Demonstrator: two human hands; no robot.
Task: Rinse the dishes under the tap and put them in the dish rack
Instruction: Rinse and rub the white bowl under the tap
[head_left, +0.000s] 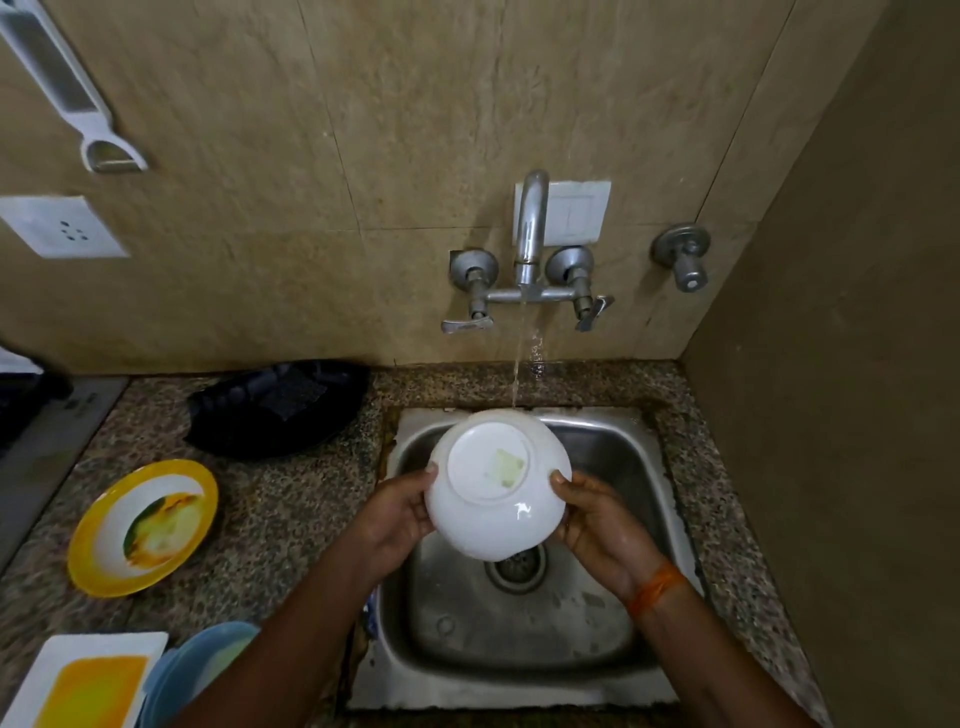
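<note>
A white bowl (493, 483) is held over the steel sink (644, 467), its underside turned toward me, with a pale sticker mark on the base. My left hand (400, 514) grips its left rim and my right hand (597, 525) grips its right rim. The wall tap (530, 234) runs, and a thin stream of water (517, 364) falls to the bowl's far edge. A black dish rack (280, 405) sits on the counter left of the sink, at the wall.
On the speckled counter to the left lie a yellow-rimmed plate (143, 527), a blue dish (202, 665) and a white rectangular dish with a yellow centre (85, 680). The sink drain (519, 566) lies below the bowl. A side wall closes off the right.
</note>
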